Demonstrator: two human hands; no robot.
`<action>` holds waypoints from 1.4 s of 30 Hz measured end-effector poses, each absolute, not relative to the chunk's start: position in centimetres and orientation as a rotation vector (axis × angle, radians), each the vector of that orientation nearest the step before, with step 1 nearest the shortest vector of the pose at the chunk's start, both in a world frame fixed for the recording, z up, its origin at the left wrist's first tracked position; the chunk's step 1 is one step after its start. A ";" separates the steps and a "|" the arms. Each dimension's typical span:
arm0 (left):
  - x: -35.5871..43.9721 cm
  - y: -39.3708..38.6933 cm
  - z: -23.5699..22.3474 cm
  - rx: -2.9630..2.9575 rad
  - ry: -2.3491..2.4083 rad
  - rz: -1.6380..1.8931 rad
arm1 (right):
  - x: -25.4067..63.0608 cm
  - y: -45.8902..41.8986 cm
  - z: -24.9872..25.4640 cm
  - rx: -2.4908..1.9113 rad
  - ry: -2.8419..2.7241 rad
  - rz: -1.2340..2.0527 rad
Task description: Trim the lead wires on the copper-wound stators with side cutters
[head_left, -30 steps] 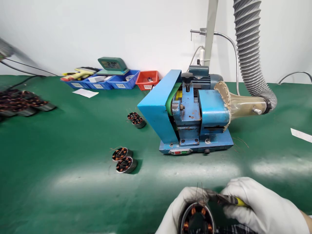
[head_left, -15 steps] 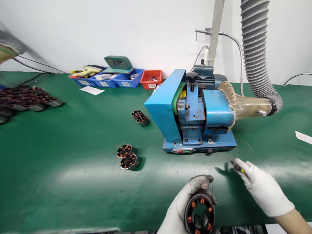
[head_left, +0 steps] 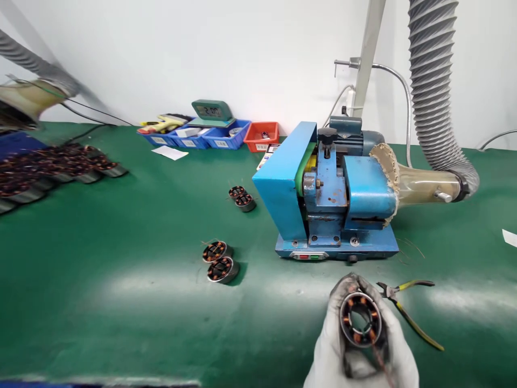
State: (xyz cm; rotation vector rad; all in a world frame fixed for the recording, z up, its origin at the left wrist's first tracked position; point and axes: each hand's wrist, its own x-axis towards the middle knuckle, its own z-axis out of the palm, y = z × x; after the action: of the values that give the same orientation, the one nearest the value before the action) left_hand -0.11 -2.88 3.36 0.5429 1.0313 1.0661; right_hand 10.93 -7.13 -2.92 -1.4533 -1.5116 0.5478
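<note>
My left hand (head_left: 329, 350), in a white glove, is wrapped round a motor stator (head_left: 360, 319) with copper windings, its fingers curling over the top. The stator is held up with its open bore facing me. My right hand (head_left: 404, 358), also gloved, is pressed against the stator's right side, only partly in view at the bottom edge. Thin wire leads hang from the stator's lower side. Yellow-handled pliers (head_left: 406, 302) lie on the green mat (head_left: 121, 302) just to the right of my hands, with nothing holding them.
A blue bench machine (head_left: 327, 205) with a ribbed extraction hose (head_left: 436, 91) stands behind my hands. Two pairs of stators (head_left: 220, 261) (head_left: 242, 198) sit left of it, and several more (head_left: 52, 170) lie far left. Blue and red bins (head_left: 226, 137) line the wall.
My right hand has laid the pliers on the mat and come back to the stator. The stator has been lifted and turned toward me. The view has shifted left.
</note>
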 end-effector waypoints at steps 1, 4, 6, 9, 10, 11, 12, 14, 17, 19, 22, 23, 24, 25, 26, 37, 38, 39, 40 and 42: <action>0.0 -2.7 3.5 0.535 1.006 1.045 | 10.4 -7.1 -3.1 -1.427 -1.499 0.531; -0.4 -2.5 4.2 0.546 0.925 1.028 | 9.7 -6.7 -3.4 -1.324 -1.484 0.480; -1.0 -2.5 4.5 0.571 0.884 1.044 | 9.4 -6.6 -3.3 -1.299 -1.492 0.424; -1.7 -2.6 4.7 0.667 0.873 1.083 | 8.9 -6.6 -2.6 -1.329 -1.476 0.307; -1.9 -2.5 4.7 0.712 0.883 1.106 | 8.8 -6.5 -2.3 -1.338 -1.451 0.269; -2.1 -2.4 4.7 0.736 0.902 1.157 | 8.8 -6.3 -2.1 -1.343 -1.420 0.240; -2.4 -2.3 4.8 0.731 0.929 1.239 | 8.8 -6.1 -1.8 -1.343 -1.388 0.219; -2.8 -2.0 5.0 0.632 1.013 1.399 | 9.0 -5.7 -1.4 -1.331 -1.343 0.208; -2.9 -1.5 5.1 0.573 1.127 1.303 | 9.2 -5.4 -1.4 -1.337 -1.346 0.218; -2.7 -1.5 4.8 0.646 1.178 1.141 | 9.2 -5.5 -1.6 -1.362 -1.357 0.193; -2.6 -1.5 4.4 0.729 1.267 1.194 | 9.0 -5.7 -1.9 -1.383 -1.349 0.154; -2.7 -1.5 4.3 0.737 1.290 1.261 | 9.0 -5.8 -2.0 -1.385 -1.341 0.150; -2.8 -1.5 4.3 0.730 1.304 1.336 | 8.9 -5.8 -2.0 -1.384 -1.335 0.150; -3.0 -1.5 4.4 0.707 1.315 1.409 | 9.0 -5.8 -2.0 -1.381 -1.330 0.153; -3.1 -1.4 4.5 0.675 1.317 1.459 | 9.0 -5.8 -2.0 -1.376 -1.328 0.158; -2.1 -1.3 5.1 0.573 1.206 1.175 | 9.2 -5.8 -2.1 -1.297 -1.368 0.175; -2.2 -1.2 4.9 0.551 1.203 1.221 | 9.2 -5.7 -2.1 -1.291 -1.367 0.185; -2.3 -1.1 4.8 0.527 1.188 1.282 | 9.2 -5.7 -2.1 -1.282 -1.367 0.194; -2.5 -1.0 4.7 0.506 1.163 1.335 | 9.2 -5.8 -2.2 -1.275 -1.368 0.201; -2.6 -1.1 4.5 0.516 1.089 1.317 | 9.2 -5.8 -2.4 -1.266 -1.371 0.214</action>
State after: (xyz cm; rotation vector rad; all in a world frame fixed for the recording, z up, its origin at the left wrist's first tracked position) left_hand -2.58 -1.05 4.51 0.5162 1.0889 1.3168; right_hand 9.22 -5.84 -2.37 -1.2656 -1.3709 0.2140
